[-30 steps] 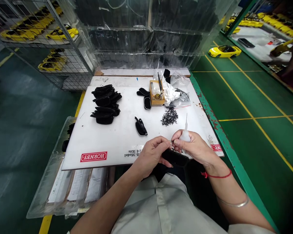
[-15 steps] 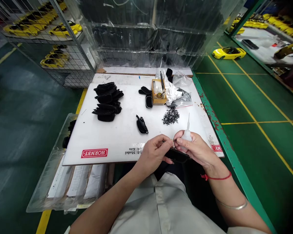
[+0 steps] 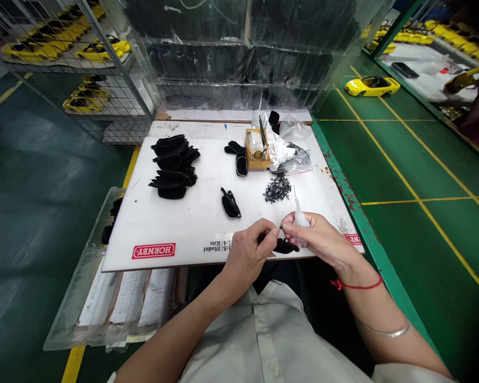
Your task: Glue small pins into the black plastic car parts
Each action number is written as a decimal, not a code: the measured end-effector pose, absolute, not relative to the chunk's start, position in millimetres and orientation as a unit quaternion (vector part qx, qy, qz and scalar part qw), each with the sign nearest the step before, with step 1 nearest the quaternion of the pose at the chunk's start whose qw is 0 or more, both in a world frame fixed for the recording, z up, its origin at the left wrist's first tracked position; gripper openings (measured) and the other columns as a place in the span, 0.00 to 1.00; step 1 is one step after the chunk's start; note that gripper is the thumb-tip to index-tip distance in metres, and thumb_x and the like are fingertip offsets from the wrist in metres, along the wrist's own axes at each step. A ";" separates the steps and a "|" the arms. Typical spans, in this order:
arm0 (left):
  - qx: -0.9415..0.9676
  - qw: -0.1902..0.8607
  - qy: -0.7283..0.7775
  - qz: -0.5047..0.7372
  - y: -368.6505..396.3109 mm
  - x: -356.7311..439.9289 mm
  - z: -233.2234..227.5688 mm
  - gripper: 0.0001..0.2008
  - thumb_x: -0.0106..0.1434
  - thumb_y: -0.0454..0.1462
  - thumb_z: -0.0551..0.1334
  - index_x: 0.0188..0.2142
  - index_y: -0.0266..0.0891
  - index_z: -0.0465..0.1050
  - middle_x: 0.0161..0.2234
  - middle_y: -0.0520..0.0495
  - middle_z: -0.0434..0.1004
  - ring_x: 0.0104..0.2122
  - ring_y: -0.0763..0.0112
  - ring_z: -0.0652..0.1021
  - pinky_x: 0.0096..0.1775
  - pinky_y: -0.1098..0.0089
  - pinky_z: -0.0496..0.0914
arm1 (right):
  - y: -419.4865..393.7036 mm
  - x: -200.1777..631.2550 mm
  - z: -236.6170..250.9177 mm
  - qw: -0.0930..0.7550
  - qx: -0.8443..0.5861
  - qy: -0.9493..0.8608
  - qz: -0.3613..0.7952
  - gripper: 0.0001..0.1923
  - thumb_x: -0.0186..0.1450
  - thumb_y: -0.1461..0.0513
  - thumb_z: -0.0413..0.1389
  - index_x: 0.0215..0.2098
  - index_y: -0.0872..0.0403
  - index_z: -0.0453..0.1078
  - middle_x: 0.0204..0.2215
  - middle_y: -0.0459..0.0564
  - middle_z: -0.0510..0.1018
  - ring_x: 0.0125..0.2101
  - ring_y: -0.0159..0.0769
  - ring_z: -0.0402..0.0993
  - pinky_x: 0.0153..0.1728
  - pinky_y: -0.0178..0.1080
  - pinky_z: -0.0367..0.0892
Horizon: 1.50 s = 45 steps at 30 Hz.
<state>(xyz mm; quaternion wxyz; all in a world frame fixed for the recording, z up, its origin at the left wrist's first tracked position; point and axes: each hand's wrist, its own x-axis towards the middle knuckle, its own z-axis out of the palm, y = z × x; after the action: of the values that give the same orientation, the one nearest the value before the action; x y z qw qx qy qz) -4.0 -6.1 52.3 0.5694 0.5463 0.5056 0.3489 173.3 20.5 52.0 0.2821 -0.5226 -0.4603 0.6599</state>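
Note:
Near the front edge of the white work board (image 3: 175,223), my left hand (image 3: 250,249) is closed on a glossy black plastic part (image 3: 286,247). My right hand (image 3: 317,238) holds a small white squeeze bottle (image 3: 301,218) in its palm, the thin nozzle pointing up. Its thumb and forefinger pinch close to the left fingertips; whatever is between them is too small to make out. Beyond the hands lies a heap of tiny black pins (image 3: 278,188). A similar black part (image 3: 230,203) rests left of that heap.
Stacked black parts (image 3: 174,166) stand on the board's left. A small wooden box (image 3: 257,150) with tools sits at the back, beside white tissue (image 3: 278,149) and a plastic bag (image 3: 299,159). A clear bin (image 3: 59,319) is at lower left. A yellow model car (image 3: 372,86) is at right.
Both hands have shifted slightly up and left, bringing the black part over the board's edge. The bottle has moved left with my right hand, and the black part's angle has changed.

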 end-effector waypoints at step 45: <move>0.370 0.710 0.472 0.370 -9.4 -12.8 40.2 0.15 0.63 0.46 0.58 0.41 0.39 0.72 0.41 0.48 0.71 0.35 0.71 0.79 0.40 0.72 0.75 | -5.3 188.0 59.7 0.168 -0.574 -0.765 0.241 0.05 0.63 0.60 0.52 0.34 0.51 0.68 0.27 0.45 0.74 0.26 0.32 0.68 0.28 0.35 0.61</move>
<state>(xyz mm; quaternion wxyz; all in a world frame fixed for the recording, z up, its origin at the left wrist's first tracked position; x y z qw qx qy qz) -12.8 -9.4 40.2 0.7103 0.3697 0.4715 0.3695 188.0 -5.3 59.7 0.1684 -0.5736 -0.7645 0.2412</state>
